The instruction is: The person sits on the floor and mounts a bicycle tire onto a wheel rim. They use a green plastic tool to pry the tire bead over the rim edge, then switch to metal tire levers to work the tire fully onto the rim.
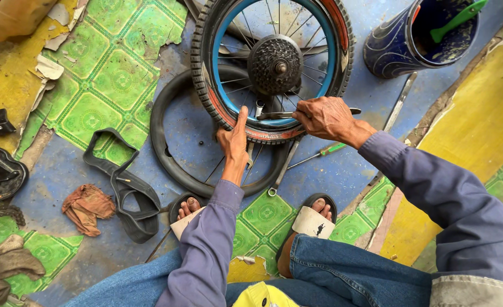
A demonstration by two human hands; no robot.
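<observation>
Bicycle wheel (274,62), blue-rimmed with knobby tyre and central sprocket cluster (275,63), stood on the floor (342,165) between two sandalled feet, its lower arc nearest the viewer. Left hand (234,142) pressed flat against the tyre's bottom edge, fingers extended upward along the sidewall, thumb beside them; grip apart, nothing enclosed, palm bearing on rubber. Right hand (322,118) just right of the left, at the same lower arc, grip clamped on a flat metal tyre lever (274,115) lying across the rim, its tip hooked near the bead just above the left fingertips. Second loose tyre (166,153) flat on the floor under and left of the wheel. Folded black inner tube (126,190) and brown rag (86,207) well left of the left hand. Green-handled screwdriver (322,152) and long metal tools on the floor just below the right wrist. Blue bucket (411,40) with green-handled brush at upper right, well apart from both hands.
</observation>
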